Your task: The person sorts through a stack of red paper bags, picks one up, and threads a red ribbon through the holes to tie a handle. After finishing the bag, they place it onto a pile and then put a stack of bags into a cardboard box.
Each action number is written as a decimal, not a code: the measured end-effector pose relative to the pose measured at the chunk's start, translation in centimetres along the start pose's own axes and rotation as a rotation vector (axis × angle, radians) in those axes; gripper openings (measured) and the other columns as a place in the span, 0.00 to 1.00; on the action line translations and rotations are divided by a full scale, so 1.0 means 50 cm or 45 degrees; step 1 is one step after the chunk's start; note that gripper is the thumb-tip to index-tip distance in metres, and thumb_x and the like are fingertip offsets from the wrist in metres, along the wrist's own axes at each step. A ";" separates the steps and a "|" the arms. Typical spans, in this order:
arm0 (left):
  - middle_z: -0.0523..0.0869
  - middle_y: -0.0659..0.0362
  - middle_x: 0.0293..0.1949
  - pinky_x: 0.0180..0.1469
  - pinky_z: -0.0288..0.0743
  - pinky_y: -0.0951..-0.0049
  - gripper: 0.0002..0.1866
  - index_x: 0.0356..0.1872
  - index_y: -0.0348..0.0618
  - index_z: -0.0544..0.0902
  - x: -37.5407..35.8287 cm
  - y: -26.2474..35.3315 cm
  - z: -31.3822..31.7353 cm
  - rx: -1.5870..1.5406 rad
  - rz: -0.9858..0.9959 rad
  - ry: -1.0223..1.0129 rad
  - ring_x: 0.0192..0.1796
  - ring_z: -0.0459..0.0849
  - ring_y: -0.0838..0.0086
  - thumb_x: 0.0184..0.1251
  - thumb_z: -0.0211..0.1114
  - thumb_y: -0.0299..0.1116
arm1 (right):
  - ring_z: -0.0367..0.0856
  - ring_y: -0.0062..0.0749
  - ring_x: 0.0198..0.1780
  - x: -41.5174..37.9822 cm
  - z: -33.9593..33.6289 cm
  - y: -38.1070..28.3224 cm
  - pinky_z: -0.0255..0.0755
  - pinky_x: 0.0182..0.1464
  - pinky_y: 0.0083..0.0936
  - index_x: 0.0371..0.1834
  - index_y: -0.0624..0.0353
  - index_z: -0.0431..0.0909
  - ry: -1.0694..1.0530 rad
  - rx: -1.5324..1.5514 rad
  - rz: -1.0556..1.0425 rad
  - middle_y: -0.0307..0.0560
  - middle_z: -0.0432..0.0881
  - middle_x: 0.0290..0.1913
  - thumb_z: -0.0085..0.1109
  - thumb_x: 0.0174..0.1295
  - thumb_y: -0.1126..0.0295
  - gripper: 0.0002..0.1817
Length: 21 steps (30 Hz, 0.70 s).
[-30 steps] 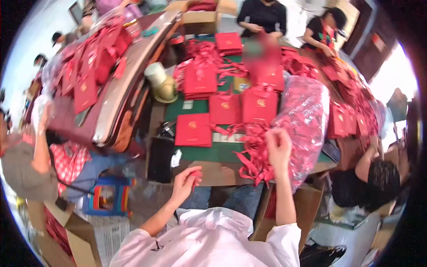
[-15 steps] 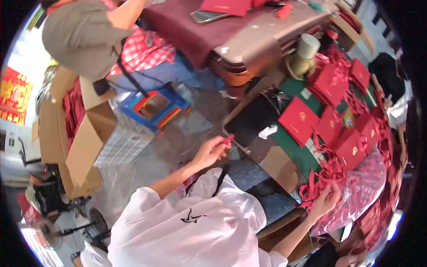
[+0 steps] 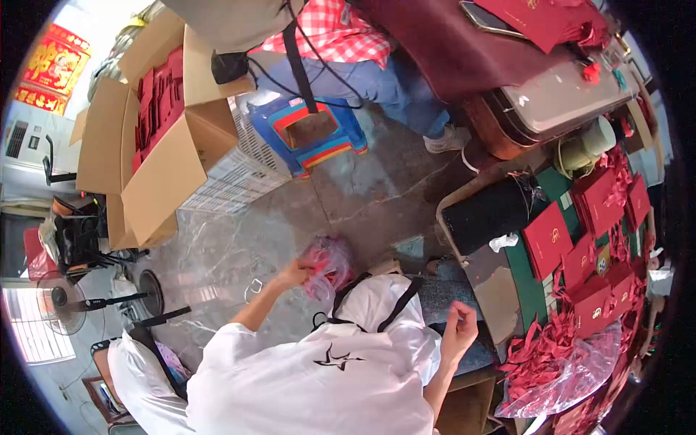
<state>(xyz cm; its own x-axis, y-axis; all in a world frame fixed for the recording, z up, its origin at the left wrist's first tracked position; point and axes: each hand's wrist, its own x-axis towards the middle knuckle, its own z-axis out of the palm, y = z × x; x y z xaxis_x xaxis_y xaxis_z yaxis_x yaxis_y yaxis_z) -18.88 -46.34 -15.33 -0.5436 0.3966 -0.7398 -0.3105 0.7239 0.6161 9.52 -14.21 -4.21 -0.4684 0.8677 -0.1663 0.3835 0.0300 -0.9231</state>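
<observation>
My left hand (image 3: 296, 273) is at the left edge of a thin clear plastic bag (image 3: 333, 255) with red pieces inside, low beside my lap. Its fingers are drawn together, and the fingertips overlap the bag. Over my right thigh, my right hand (image 3: 459, 330) is raised with its fingers curled in a pinch; what they hold, if anything, is too small to make out. To its right, a heap of red ribbons (image 3: 538, 351) lies by a clear plastic sheet (image 3: 583, 373). Red boxes with gold emblems, one a flat red box (image 3: 547, 241), lie on the green table top (image 3: 511, 279).
An open cardboard box (image 3: 156, 206) of red packs stands at the left beside a white crate (image 3: 235, 185). A blue stool (image 3: 312, 134) is behind it, near a person in jeans (image 3: 413, 90). A fan (image 3: 61, 301) stands at the left. White crumpled tissue (image 3: 503, 242) lies on the table.
My left hand, which pinched a small red piece out in front, has come down to the plastic bag. My right hand has left the ribbon heap and moved toward my lap. The view has turned left.
</observation>
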 end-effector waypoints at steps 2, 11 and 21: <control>0.88 0.54 0.29 0.26 0.73 0.70 0.17 0.47 0.41 0.88 0.016 -0.016 0.033 -0.160 -0.104 -0.243 0.24 0.81 0.75 0.59 0.58 0.22 | 0.77 0.19 0.37 0.003 0.009 -0.016 0.71 0.36 0.17 0.43 0.63 0.81 -0.011 -0.025 -0.025 0.40 0.82 0.40 0.59 0.68 0.74 0.05; 0.85 0.52 0.25 0.27 0.76 0.54 0.11 0.31 0.41 0.85 0.161 -0.174 0.105 1.392 0.942 0.345 0.24 0.83 0.54 0.54 0.65 0.38 | 0.78 0.20 0.37 0.004 -0.010 -0.012 0.72 0.35 0.18 0.43 0.64 0.81 0.010 -0.056 -0.007 0.41 0.83 0.39 0.59 0.68 0.75 0.05; 0.88 0.50 0.34 0.44 0.80 0.52 0.22 0.37 0.39 0.85 0.234 -0.216 0.089 1.326 0.852 0.263 0.39 0.88 0.53 0.52 0.66 0.49 | 0.80 0.22 0.34 -0.009 -0.012 -0.014 0.75 0.35 0.21 0.42 0.62 0.83 0.131 -0.021 -0.008 0.41 0.83 0.37 0.61 0.65 0.77 0.05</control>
<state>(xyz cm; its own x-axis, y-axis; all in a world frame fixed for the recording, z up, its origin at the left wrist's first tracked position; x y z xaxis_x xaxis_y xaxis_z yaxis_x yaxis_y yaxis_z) -18.45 -47.00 -31.84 -0.4975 0.8304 -0.2509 0.7844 0.5541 0.2786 9.94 -14.34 -3.26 -0.3871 0.9138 -0.1232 0.3943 0.0433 -0.9180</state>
